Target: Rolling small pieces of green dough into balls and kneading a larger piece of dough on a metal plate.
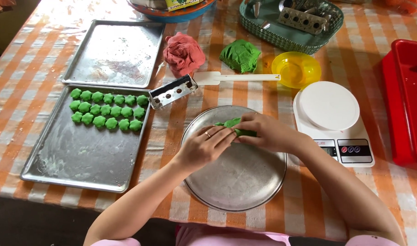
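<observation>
Hands (pixel 236 139) half-hiding green dough (pixel 232 123)

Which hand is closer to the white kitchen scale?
The right hand. It works the green dough over the round metal pan, just left of the white kitchen scale. The left hand sits farther left, on the other side of the right hand.

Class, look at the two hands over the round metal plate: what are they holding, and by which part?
Both the left hand and right hand pinch a green dough piece, fingertips gripping its right end.
</observation>
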